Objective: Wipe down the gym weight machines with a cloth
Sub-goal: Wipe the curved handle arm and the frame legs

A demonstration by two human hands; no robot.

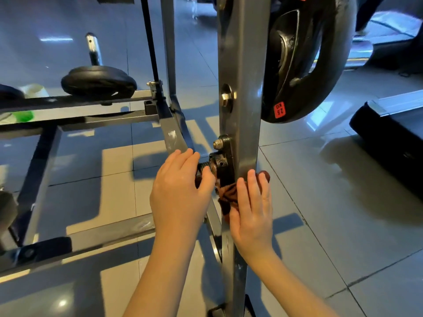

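Note:
A grey steel upright post (241, 88) of the weight machine runs down the middle of the view. A black pop-pin bracket (225, 156) with a spring is bolted to its left side. My left hand (180, 191) curls its fingers round the pin's knob, which is mostly hidden under them. My right hand (251, 211) presses a dark brown cloth (226, 195) flat against the lower post just under the bracket, fingers straight. A black weight plate (304, 60) with a red 25 kg label hangs on the right of the post.
The machine's grey base frame (91, 239) lies across the tiled floor at left, with a smaller black plate (98, 82) on a peg. A black padded bench (393, 143) stands at the right. A green object (23, 116) sits far left.

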